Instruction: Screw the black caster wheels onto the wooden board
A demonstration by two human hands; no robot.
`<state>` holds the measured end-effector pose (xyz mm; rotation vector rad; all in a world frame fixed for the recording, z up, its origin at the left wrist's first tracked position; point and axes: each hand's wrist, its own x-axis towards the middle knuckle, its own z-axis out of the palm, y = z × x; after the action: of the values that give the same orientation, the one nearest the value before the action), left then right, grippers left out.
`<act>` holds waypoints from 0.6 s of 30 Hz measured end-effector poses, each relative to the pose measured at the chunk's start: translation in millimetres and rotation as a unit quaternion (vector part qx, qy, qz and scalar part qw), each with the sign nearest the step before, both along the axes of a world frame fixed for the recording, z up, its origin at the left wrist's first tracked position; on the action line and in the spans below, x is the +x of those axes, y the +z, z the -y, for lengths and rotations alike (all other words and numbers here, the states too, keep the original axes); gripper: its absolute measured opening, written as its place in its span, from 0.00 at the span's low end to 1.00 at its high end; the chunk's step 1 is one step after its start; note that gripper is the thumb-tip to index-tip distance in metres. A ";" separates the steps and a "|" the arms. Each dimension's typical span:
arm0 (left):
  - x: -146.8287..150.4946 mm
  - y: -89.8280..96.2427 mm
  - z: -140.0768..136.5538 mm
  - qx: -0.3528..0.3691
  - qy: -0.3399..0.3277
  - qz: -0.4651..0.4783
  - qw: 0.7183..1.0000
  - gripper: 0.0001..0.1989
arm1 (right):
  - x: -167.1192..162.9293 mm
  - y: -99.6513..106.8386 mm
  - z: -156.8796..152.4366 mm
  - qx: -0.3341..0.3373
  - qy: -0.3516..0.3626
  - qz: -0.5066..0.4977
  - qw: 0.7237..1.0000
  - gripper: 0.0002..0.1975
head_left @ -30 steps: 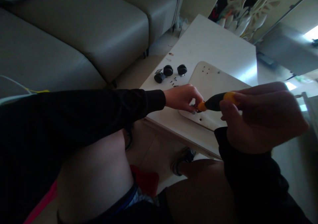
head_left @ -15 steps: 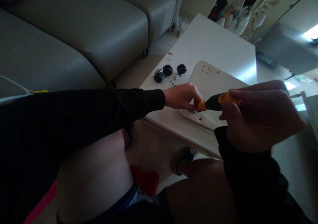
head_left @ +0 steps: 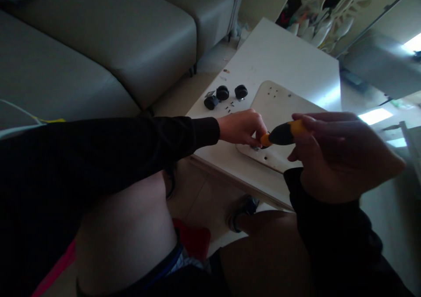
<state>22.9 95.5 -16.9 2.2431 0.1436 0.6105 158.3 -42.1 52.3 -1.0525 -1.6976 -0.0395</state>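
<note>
My right hand (head_left: 345,156) is closed around the yellow-and-black handle of a screwdriver (head_left: 281,134), with thumb and fingers at its rear end. The screwdriver points left and down toward the board; its tip is hidden behind my left fingers. My left hand (head_left: 245,127) is pinched at the near left corner of a white board (head_left: 279,108), by the screwdriver's front end. A bit of metal and something dark show under these fingers, too covered to name. Small holes show at the board's far corner and near edge.
Black caster wheels (head_left: 222,93) and several loose screws (head_left: 230,107) lie on the white table (head_left: 296,47), left of the board. A grey sofa (head_left: 148,33) stands at the left. Below the table's near edge, a red object (head_left: 194,240) rests on the floor.
The fingers of my right hand have shifted on the screwdriver, and its handle has turned and moved slightly left. My left hand stays in place at the board's corner.
</note>
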 end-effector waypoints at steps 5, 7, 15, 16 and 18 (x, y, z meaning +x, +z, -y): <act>0.3 -0.5 0.6 0.028 -0.002 -0.016 0.999 0.06 | 3.3 1.2 -10.5 0.086 -0.026 0.007 0.996 0.11; 0.7 -0.9 1.0 0.039 0.010 -0.019 0.999 0.03 | 4.3 0.3 -12.1 0.088 -0.020 0.008 0.996 0.11; 3.5 -0.7 1.3 0.000 0.002 -0.014 1.000 0.03 | -3.1 -4.7 -5.0 0.049 -0.022 -0.068 0.996 0.08; 3.7 -0.8 0.9 -0.006 -0.001 -0.015 1.000 0.03 | -3.8 -4.7 -4.6 0.047 -0.014 -0.074 0.996 0.10; 3.9 -0.9 0.1 -0.016 -0.011 -0.017 1.000 0.03 | -4.2 -4.5 -3.7 0.049 -0.008 -0.072 0.996 0.13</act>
<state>26.8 95.3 -17.8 2.2229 0.1443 0.5555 154.1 -38.4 47.8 -0.9737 -1.5425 -0.0552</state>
